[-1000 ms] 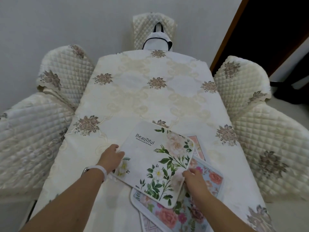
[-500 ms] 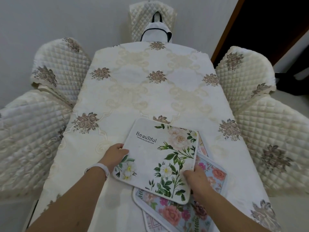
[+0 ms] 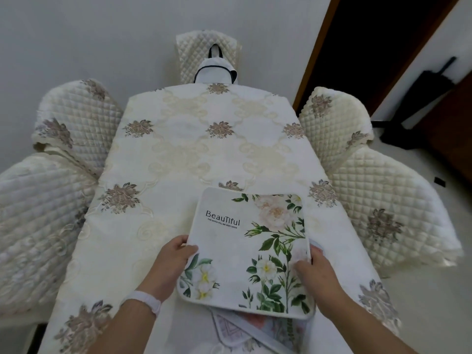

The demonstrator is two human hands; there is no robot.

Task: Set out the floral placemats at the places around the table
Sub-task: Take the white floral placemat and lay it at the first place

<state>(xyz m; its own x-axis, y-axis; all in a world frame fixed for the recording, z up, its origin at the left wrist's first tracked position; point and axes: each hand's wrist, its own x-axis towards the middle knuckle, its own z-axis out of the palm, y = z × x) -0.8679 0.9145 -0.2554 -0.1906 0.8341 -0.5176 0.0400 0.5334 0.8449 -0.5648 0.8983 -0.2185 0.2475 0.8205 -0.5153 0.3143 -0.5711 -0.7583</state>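
Obs: white placemat [image 3: 251, 251] printed "Beautiful", with green leaves and white and pink blooms, is held over the near end of the table [image 3: 204, 154], just right of the centreline

Left hand [image 3: 173, 261] grips the mat's left edge at about 9 o'clock on the mat; thumb on top, closed onto the edge, the other fingers hidden beneath, so I cannot tell how far they curl

Right hand [image 3: 315, 279] grips the right edge at about 4 o'clock on the mat; fingers [image 3: 301, 267] pressed on the top face near the flower stems, closed down on it, underside of the grip not visible

Key relation: the mat lies between the two hands, printed side up, squared roughly to the table, text reading from the person's side. Neither hand is clearly nearer; each has its own edge. The mat is close to square, long axis hard to call

Beneath it, at 6 o'clock, the remaining mats [image 3: 255, 330] sit stacked on the table, only their near corners showing

Judgement: no mat yet lies at any place. Quilted chairs stand at 9, 12 and 3 o'clock around the table; the chair on the left [image 3: 38, 205] and the chair on the right [image 3: 383, 200] are about equally far, the far chair [image 3: 208, 54] furthest. Whichever place is chosen, the outer hand would have to lead and the other follow or let go
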